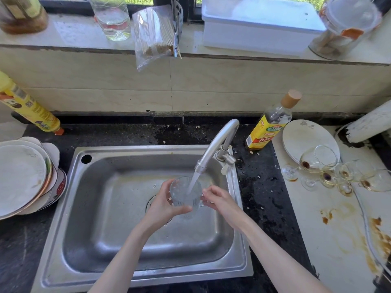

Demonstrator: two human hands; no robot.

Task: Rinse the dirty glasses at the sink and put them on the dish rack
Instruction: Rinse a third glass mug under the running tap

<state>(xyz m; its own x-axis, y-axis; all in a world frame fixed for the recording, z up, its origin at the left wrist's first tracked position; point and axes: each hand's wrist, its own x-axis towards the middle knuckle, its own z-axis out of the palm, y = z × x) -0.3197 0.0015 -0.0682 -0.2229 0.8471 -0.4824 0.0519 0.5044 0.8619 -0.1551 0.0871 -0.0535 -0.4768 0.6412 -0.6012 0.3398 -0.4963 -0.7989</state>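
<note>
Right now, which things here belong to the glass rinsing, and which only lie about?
Belong: glass mug held by left hand and right hand; running faucet; sink; dirty stemmed glasses.

Lying about: stacked plates; cooking wine bottle; yellow bottle; skewer bag.

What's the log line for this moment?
step: rinsing | glass: under running tap | left hand: grips glass | right hand: holds handle

A home kitchen here: a steel sink [88, 208] set in a dark speckled table [264, 187], tap [215, 144] running, stacked plates [23, 176] to the left, a cooking wine bottle [268, 125] by the tiled wall, jars on the windowsill [74, 32].
</note>
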